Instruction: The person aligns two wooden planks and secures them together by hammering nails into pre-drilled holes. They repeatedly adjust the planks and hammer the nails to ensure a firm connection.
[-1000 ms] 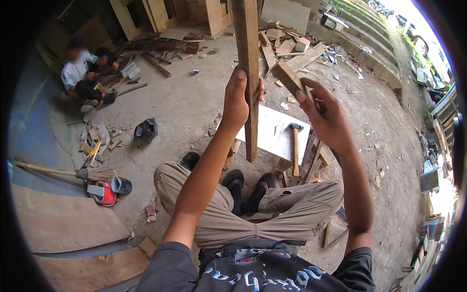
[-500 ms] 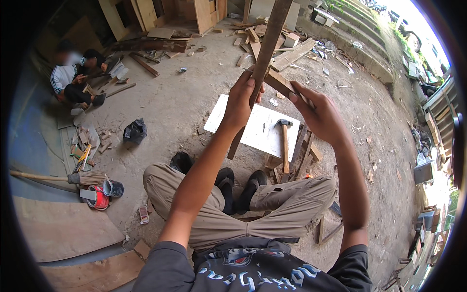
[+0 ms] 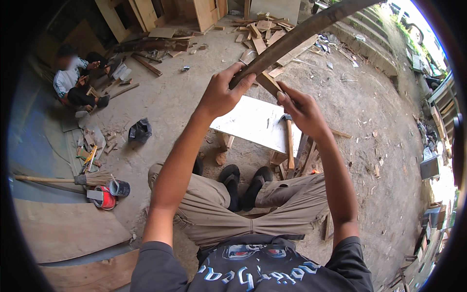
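- Change from the earlier frames: the long wooden strip [image 3: 296, 36], which stood nearly upright a second ago, now leans far over, running from the seated person's hands up toward the top right of the view.
- Change in hands: both hands have stayed on the lower end of the strip while it tipped; the left hand has shifted from a grasp along an upright piece to a grasp under a slanting one.
- Left hand [image 3: 221, 95]: raised in front of the body with the forearm extended; the fingers and thumb are closed round the strip's lower end.
- Right hand [image 3: 301, 109]: raised just beside the left, fingers curled round a shorter, paler piece of wood [image 3: 267, 82] that meets the strip at its lower end; whether it also touches the strip cannot be told.
- Location of the strip: held in the air above a white board [image 3: 253, 121] that rests on low wooden supports in front of the person's feet.
- On the board: a hammer [image 3: 289, 141] with a wooden handle lies near the right edge, its head away from the person.
- Surroundings: offcuts of timber [image 3: 265, 31] lie scattered on the ground beyond the board; a broom [image 3: 73, 180] lies at left, and a second person [image 3: 73, 82] sits on the ground at upper left.
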Demonstrator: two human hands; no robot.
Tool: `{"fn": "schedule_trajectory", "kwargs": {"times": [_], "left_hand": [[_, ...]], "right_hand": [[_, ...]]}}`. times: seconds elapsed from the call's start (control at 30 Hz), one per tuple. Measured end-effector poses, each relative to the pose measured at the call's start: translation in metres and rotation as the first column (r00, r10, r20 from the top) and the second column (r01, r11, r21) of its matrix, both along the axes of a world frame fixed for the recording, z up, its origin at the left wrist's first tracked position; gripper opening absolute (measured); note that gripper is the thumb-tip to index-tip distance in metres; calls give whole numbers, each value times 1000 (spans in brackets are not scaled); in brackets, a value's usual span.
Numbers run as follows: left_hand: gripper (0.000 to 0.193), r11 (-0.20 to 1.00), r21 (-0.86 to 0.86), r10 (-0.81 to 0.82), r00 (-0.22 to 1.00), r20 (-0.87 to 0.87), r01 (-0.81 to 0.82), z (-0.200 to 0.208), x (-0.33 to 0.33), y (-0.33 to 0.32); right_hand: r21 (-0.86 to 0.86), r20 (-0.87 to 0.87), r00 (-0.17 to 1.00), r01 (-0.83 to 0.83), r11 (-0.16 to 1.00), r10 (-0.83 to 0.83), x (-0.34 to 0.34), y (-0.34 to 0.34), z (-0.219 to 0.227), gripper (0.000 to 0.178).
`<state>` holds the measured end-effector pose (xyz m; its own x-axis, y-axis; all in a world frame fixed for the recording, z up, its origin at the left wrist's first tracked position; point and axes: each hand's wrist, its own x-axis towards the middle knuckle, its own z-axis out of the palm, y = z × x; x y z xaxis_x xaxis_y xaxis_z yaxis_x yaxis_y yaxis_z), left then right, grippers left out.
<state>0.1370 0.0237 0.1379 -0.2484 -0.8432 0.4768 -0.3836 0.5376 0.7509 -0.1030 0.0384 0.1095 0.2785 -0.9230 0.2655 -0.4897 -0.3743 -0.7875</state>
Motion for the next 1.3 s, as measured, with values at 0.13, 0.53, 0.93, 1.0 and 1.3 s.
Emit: {"fn": "schedule_trajectory", "kwargs": {"times": [0.13, 0.53, 0.93, 1.0, 1.3], "left_hand": [[40, 990, 129, 15, 962, 273, -52, 19, 13, -3], [58, 952, 286, -26, 897, 441, -113, 19, 24, -21], [49, 993, 88, 14, 842, 540, -73, -27, -16, -47], [40, 996, 45, 37, 838, 544, -73, -34, -23, -51], [47, 982, 163, -17, 802, 597, -100, -31, -43, -57]], "right_hand": [[10, 254, 963, -96, 995, 90, 19, -9, -36, 51], [-7, 569, 804, -209, 978, 176, 58, -20, -105, 52], [-97, 567, 809, -124, 988, 157, 45, -60, -177, 45], [-62, 586, 797, -135, 989, 145, 39, -61, -184, 45], [-10, 521, 845, -137, 991, 121, 16, -62, -186, 47]]}}
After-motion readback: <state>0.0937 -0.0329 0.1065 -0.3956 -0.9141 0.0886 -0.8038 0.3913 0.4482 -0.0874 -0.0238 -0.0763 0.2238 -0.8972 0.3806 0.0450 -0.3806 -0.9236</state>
